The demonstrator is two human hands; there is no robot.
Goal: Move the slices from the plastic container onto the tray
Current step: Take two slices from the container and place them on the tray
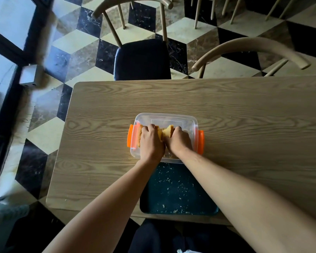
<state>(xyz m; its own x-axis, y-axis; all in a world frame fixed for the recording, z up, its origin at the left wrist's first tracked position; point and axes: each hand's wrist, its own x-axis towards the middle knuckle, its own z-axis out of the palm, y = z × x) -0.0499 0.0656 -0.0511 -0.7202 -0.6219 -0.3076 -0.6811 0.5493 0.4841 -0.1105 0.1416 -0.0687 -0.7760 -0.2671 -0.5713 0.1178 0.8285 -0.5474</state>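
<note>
A clear plastic container (173,119) with orange side clips stands on the wooden table, and both of my hands reach down into it. My left hand (150,141) is closed around yellow-brown slices (167,132) at the container's left side. My right hand (179,140) grips the slices from the right, touching the left hand. More slices show at the left wall, partly hidden by my fingers. A dark teal tray (175,190), speckled with pale crumbs, lies just in front of the container, close to the table's near edge, with my forearms crossing over its corners.
The wooden table (244,115) stretches to the right and left of the container. Two wooden chairs, one with a dark seat (141,59), stand beyond the far edge. A tiled floor and window frames lie to the left.
</note>
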